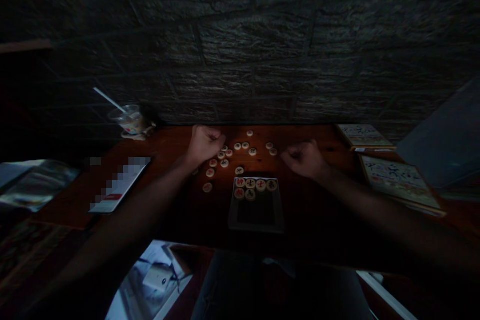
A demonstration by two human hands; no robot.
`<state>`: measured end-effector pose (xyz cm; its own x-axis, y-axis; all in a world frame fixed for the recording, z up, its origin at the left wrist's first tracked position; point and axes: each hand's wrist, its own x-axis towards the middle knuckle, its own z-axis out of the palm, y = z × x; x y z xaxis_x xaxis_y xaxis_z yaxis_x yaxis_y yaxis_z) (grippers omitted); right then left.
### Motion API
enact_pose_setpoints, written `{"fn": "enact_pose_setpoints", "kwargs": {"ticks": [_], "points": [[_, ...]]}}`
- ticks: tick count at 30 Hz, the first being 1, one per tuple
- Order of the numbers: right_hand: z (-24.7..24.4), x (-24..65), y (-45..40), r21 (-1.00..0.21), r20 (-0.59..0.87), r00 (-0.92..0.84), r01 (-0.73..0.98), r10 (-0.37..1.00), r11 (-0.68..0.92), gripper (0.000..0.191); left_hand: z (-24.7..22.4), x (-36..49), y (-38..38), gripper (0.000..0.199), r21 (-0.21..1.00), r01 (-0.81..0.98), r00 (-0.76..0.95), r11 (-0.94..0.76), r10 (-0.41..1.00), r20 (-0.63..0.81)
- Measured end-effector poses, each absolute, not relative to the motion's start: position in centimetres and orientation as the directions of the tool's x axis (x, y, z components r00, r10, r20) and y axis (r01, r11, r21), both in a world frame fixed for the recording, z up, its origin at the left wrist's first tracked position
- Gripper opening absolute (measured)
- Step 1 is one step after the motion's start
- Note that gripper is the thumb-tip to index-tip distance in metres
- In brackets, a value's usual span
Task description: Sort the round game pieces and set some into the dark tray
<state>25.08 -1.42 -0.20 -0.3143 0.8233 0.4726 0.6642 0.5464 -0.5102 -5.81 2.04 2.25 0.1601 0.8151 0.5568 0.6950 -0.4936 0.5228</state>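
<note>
Round Chinese chess pieces (252,151) with red or dark characters lie scattered over the wooden table between my hands. My left hand (204,144) is closed beside the cluster on the left, resting near the pieces there. Opposite it, my right hand (304,158) is curled closed, just right of two red-marked pieces (273,152). Whatever either fist may hold is hidden. In front of me lies a shallow clear box (277,210). A row of pieces (261,185) fills its far edge, with two more below at the left.
A plastic cup (131,119) with a straw stands at the back left, by the brick wall (240,60). A phone or tablet (120,185) lies left of my forearm. Two flat printed boxes (401,180) sit on the right. The table's near edge is at my lap.
</note>
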Motion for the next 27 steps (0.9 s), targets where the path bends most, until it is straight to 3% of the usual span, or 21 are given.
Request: {"fn": "enact_pose_setpoints", "kwargs": {"ticks": [17,27], "points": [[0.0,25.8,-1.4,-0.475,0.529,-0.292,0.675,0.796,0.564,0.053,1.1,-7.0,2.8,0.045,0.545,0.608,0.198,-0.577,0.775,0.600],[1.0,27.1,-1.3,-0.381,0.694,-0.207,0.707,0.689,0.596,0.038,2.5,-9.4,3.4,0.046,0.540,0.550,0.011,-0.637,0.652,0.758]]}}
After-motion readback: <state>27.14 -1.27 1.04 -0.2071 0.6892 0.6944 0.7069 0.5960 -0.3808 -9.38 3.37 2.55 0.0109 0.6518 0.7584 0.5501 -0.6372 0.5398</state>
